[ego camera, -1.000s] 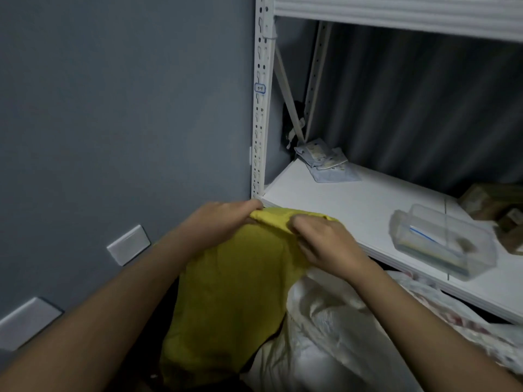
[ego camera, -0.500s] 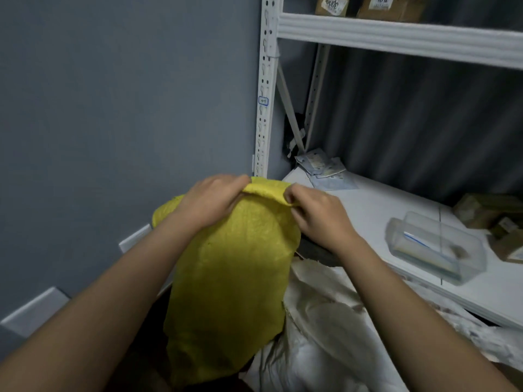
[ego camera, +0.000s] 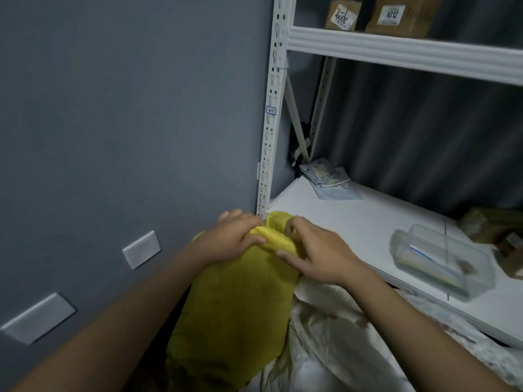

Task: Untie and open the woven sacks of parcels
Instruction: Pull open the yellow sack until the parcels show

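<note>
Hands were set close together at the gathered top of the yellow woven sack (ego camera: pixel 235 312), one on each side of its bunched neck. The left hand (ego camera: pixel 232 241) was curled over the left end of the rolled yellow fold, and the right hand (ego camera: pixel 317 256) was clamped on the right end, thumb under and fingers (ego camera: pixel 294 224) hooked over the top. Such a paired grip was judged to be meant for holding the neck steady on one side while the closure was worked loose on the other; no cord or knot could be made out among the folds, so it could not be told how the mouth was fastened.

The sack was stood upright on the floor in the corner, between the grey wall (ego camera: pixel 127 123) and the white shelf post (ego camera: pixel 268 137), with its mouth just beside the front edge of the lower shelf (ego camera: pixel 353 227). Its long axis was run nearly vertically, the closed mouth pointed up and slightly away from the person, the body dropped down out of view at the bottom. A white sack (ego camera: pixel 334 343) was lain against its right side, crumpled and lower.

The opening step was judged to be in hand, not finished: the mouth was seen closed and folded over.
</note>
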`<state>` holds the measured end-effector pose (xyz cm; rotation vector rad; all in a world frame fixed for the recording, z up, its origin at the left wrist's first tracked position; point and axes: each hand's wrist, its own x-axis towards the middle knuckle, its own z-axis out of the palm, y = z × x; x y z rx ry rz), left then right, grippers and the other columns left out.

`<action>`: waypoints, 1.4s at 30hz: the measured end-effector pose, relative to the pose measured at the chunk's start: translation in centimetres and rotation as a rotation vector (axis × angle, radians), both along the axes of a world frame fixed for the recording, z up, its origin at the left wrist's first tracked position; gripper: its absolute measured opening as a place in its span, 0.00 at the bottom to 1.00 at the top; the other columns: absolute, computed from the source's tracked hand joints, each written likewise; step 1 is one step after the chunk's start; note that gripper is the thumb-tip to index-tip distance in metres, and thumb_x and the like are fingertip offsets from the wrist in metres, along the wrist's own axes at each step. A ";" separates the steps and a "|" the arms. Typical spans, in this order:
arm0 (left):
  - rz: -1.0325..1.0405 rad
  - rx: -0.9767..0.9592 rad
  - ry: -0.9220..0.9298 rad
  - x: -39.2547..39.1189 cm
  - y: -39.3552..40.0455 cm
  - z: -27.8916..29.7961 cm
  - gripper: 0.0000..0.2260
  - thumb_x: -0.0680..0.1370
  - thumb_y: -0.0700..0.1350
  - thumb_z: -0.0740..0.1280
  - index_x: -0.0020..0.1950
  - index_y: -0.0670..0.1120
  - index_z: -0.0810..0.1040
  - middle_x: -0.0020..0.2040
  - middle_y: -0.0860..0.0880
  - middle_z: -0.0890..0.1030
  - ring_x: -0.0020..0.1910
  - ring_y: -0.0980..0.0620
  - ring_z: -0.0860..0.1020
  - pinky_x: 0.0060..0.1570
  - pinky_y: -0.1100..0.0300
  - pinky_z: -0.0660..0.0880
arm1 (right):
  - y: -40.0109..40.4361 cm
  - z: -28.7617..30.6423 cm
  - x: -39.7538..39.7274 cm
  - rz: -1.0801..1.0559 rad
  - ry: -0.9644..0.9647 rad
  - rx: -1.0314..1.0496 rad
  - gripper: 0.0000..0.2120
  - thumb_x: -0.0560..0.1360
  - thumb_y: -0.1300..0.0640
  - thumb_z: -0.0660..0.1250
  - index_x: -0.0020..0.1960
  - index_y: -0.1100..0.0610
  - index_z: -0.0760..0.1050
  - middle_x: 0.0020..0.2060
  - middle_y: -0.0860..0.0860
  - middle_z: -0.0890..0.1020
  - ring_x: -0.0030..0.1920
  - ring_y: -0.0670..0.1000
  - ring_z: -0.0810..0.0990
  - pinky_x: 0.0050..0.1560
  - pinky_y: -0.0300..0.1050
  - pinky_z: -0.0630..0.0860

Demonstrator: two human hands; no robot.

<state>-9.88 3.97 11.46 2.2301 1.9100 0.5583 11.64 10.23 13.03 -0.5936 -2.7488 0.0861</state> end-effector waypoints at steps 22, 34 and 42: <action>0.771 -0.052 -0.851 2.4 -4.7 -7.3 0.28 0.66 0.69 0.67 0.52 0.47 0.75 0.52 0.47 0.77 0.48 0.52 0.76 0.50 0.64 0.70 | -3.4 -9.2 -1.7 -0.241 0.102 0.134 0.31 0.61 0.66 0.72 0.63 0.56 0.70 0.41 0.56 0.82 0.34 0.55 0.81 0.23 0.39 0.71; 0.674 -0.285 -1.497 4.9 -6.2 -5.2 0.04 0.77 0.45 0.68 0.50 0.45 0.79 0.48 0.45 0.83 0.47 0.49 0.82 0.46 0.55 0.79 | -6.0 -8.5 -4.0 -0.408 0.490 -0.703 0.13 0.72 0.52 0.73 0.52 0.53 0.73 0.38 0.46 0.78 0.36 0.43 0.74 0.34 0.32 0.66; 0.836 -0.357 -1.197 4.0 -6.9 -5.0 0.21 0.74 0.51 0.71 0.59 0.38 0.73 0.52 0.44 0.78 0.48 0.48 0.78 0.36 0.61 0.76 | -9.9 -11.8 -4.9 0.035 0.206 -0.203 0.10 0.70 0.60 0.61 0.48 0.62 0.77 0.42 0.57 0.78 0.42 0.55 0.76 0.38 0.50 0.75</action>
